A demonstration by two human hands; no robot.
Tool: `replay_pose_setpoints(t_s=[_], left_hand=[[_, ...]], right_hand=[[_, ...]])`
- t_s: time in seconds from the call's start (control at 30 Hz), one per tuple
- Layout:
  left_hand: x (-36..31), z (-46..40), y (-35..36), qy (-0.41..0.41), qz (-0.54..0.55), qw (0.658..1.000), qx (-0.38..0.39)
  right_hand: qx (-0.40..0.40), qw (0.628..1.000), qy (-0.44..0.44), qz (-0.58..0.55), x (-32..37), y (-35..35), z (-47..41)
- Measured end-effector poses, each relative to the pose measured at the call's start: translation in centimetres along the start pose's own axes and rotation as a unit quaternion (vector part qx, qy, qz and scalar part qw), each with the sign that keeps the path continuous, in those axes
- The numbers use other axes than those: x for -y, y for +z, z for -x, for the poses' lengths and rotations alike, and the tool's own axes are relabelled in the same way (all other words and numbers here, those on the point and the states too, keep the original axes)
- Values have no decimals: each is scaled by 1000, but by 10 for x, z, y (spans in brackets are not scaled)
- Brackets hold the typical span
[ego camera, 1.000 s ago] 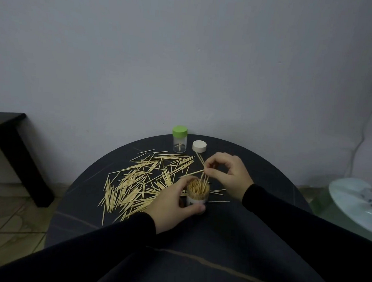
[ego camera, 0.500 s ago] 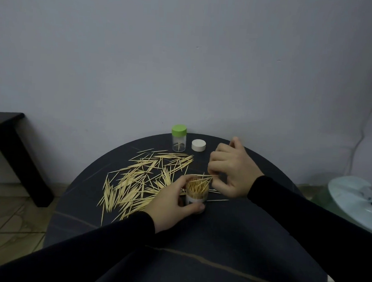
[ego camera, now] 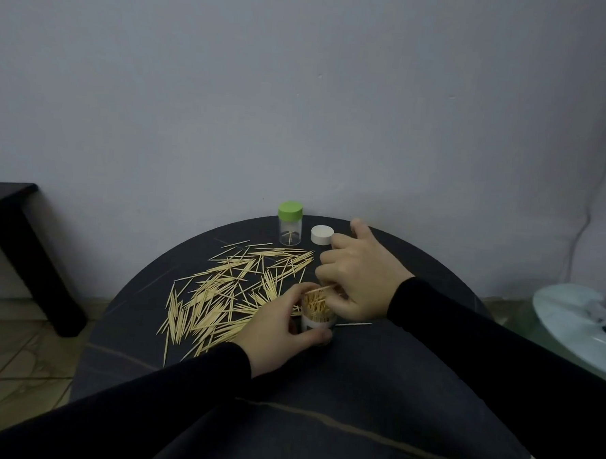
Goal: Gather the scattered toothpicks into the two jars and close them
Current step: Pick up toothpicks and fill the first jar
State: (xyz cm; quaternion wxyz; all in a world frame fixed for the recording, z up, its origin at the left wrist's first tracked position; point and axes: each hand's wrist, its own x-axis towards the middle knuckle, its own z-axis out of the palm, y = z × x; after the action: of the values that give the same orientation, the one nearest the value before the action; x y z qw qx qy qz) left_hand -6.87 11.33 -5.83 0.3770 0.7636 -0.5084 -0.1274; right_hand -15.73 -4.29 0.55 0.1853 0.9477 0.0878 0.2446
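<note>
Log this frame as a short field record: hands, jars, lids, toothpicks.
left hand: grips the open jar from the side
right hand: pinches toothpicks at the open jar's mouth
open jar: upright, packed with toothpicks, no lid
second jar: upright at the table's far edge, green lid on, nearly empty
white lid: loose on the table, beside the second jar
scattered toothpicks: many still spread left of the open jar
table: round, dark
</note>
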Motion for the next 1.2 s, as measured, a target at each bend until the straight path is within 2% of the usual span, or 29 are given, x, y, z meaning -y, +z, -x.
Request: replay_pose_setpoints(t_s=[0.23, 0.33, 0.47, 0.57, 0.67, 0.73, 0.8, 0.87, 1.03, 1.13, 1.2], left_hand=[[1, 0, 0, -2, -3, 1000, -3], [0, 0, 0, -1, -2, 1000, 1], [1, 0, 0, 0, 7, 1000, -1], [2, 0, 0, 2, 5, 1000, -7], [2, 0, 0, -1, 6, 1000, -1], [2, 0, 0, -3, 9, 1000, 2], [2, 0, -1, -4, 12, 1000, 5], [2, 0, -1, -5, 12, 1000, 6], [2, 0, 0, 0, 6, 1000, 0], [2, 0, 0, 2, 8, 1000, 1], [2, 0, 0, 4, 9, 1000, -3]], right_hand=[[38, 999, 29, 9, 4, 6, -6], [59, 997, 35, -43, 1, 7, -1], [31, 996, 45, -71, -2, 4, 1], [-4, 989, 95, -117, -1, 7, 4], [5, 957, 178, -229, -6, 7, 6], [-4, 948, 193, -253, -11, 7, 7], [-19, 959, 162, -231, -16, 8, 11], [-36, 975, 89, -202, -19, 3, 12], [-7, 986, -58, -154, -19, -11, 8], [23, 987, -80, -135, -13, -2, 7], [20, 988, -56, -146, -9, 5, 7]])
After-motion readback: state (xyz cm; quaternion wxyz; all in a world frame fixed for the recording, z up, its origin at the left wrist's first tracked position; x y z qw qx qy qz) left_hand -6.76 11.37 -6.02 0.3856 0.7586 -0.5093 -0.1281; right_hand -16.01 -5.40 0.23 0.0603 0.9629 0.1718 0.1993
